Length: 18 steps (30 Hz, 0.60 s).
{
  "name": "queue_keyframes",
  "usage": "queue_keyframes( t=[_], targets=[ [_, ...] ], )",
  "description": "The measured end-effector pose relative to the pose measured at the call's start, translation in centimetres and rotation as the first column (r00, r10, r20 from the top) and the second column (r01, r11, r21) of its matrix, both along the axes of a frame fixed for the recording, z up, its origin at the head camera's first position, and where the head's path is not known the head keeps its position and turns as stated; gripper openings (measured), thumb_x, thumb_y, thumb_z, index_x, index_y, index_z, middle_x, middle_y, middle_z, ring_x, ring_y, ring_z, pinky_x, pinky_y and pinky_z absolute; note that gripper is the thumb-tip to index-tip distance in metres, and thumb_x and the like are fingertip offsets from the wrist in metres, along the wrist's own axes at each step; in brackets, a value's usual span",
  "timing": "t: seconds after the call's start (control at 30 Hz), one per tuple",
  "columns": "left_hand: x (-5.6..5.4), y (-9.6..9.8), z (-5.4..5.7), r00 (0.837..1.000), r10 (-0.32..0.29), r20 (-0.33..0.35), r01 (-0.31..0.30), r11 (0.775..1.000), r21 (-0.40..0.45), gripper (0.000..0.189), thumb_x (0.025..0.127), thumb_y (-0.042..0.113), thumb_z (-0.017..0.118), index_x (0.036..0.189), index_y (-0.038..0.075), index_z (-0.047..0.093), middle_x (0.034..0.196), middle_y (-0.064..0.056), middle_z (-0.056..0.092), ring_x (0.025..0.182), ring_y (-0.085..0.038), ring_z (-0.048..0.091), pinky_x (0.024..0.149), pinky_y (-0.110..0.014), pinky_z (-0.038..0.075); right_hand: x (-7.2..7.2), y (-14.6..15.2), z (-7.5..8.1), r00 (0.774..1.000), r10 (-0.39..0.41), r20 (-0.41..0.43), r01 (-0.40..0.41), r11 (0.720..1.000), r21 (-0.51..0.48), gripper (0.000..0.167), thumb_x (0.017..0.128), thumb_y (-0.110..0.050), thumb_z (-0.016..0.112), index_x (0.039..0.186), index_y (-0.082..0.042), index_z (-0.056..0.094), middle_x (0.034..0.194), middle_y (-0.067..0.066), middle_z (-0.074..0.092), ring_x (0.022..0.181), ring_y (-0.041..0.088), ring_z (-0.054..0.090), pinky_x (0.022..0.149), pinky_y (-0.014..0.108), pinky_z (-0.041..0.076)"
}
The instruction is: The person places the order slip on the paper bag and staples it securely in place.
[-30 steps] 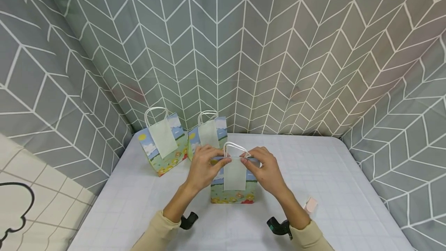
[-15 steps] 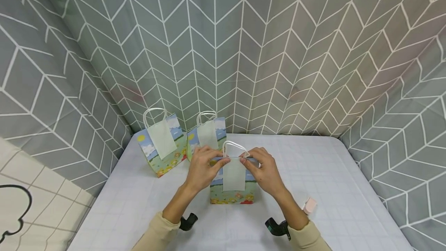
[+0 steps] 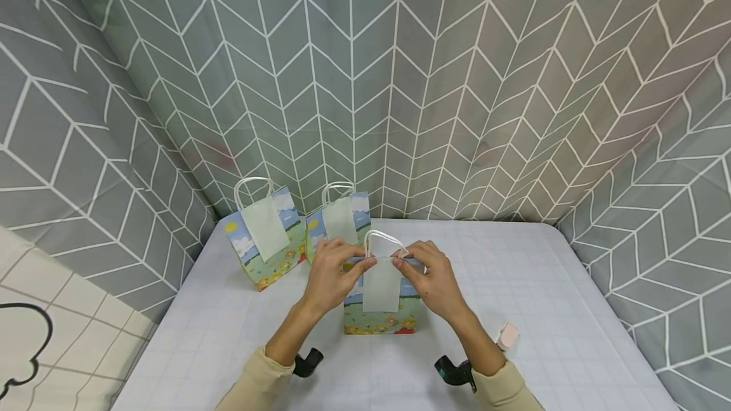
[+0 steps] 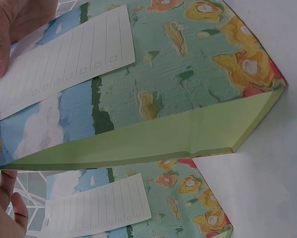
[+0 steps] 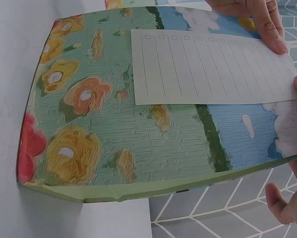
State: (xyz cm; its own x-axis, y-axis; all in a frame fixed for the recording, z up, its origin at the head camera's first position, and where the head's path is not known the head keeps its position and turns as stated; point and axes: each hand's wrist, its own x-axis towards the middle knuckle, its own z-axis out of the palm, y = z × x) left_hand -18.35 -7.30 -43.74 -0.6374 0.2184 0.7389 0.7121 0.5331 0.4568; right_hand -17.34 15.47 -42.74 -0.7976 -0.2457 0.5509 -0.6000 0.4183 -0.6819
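A small paper gift bag [image 3: 377,322], printed with sky and flowers, stands upright at the middle of the table. A lined white paper sheet [image 3: 381,287] with checkboxes lies against its front, up to the rim. My left hand [image 3: 334,274] pinches the bag's top edge left of the white handles [image 3: 384,236], its thumb at the sheet's corner. On the other side, my right hand [image 3: 434,278] pinches the same edge, thumb on the sheet's right corner. In both wrist views, fingers reach behind the bag; their tips there are partly hidden.
Two matching bags, one at the far left [image 3: 268,271] and one beside it [image 3: 365,208], stand with white sheets on their fronts. A small pink object [image 3: 507,337] lies by my right forearm. Patterned curtains [image 3: 400,81] border the table [image 3: 514,259].
The sheet's lower part has shifted very slightly left against the bag. Both hands keep their pinch on the rim, and the bag stays in place.
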Motion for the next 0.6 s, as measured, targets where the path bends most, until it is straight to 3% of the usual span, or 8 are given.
queue_keyframes(
  t=[0.1, 0.3, 0.6],
  targets=[
    [0.0, 0.03, 0.06, 1.0, -0.004, -0.002, 0.004, 1.0, 0.002, 0.017, 0.08, 0.025, 0.085, 0.09, 0.012, 0.079, 0.08, 0.003, 0.073, 0.08, -0.021, 0.062, 0.078, -0.039, 0.037, 0.03, 0.0, 0.1, 1.0, -0.006, 0.001, 0.006, 1.0, 0.005, 0.006, 0.093, -0.02, 0.074, 0.098, -0.023, 0.076, 0.098, -0.014, 0.069, 0.095, 0.01, 0.056, 0.079, 0.034, 0.048],
    [-0.03, -0.01, -0.04, 1.0, 0.005, -0.011, -0.005, 1.0, -0.009, 0.016, 0.08, 0.026, 0.085, 0.09, 0.014, 0.08, 0.078, 0.005, 0.072, 0.08, -0.015, 0.06, 0.077, -0.039, 0.037, 0.06, -0.03, 0.13, 1.0, -0.014, 0.013, 0.014, 1.0, 0.009, 0.005, 0.093, -0.022, 0.074, 0.097, -0.024, 0.076, 0.098, -0.016, 0.069, 0.096, 0.009, 0.057, 0.079, 0.035, 0.048],
    [0.0, -0.21, -0.09, 1.0, -0.016, 0.003, 0.017, 1.0, -0.022, 0.015, 0.085, 0.023, 0.082, 0.097, 0.015, 0.08, 0.086, 0.005, 0.075, 0.085, -0.012, 0.06, 0.079, -0.039, 0.036, -0.06, 0.12, 0.24, 1.0, -0.008, -0.009, 0.008, 1.0, 0.02, 0.007, 0.093, -0.019, 0.074, 0.099, -0.022, 0.076, 0.099, -0.013, 0.07, 0.095, 0.01, 0.057, 0.079, 0.035, 0.048]
  ],
)
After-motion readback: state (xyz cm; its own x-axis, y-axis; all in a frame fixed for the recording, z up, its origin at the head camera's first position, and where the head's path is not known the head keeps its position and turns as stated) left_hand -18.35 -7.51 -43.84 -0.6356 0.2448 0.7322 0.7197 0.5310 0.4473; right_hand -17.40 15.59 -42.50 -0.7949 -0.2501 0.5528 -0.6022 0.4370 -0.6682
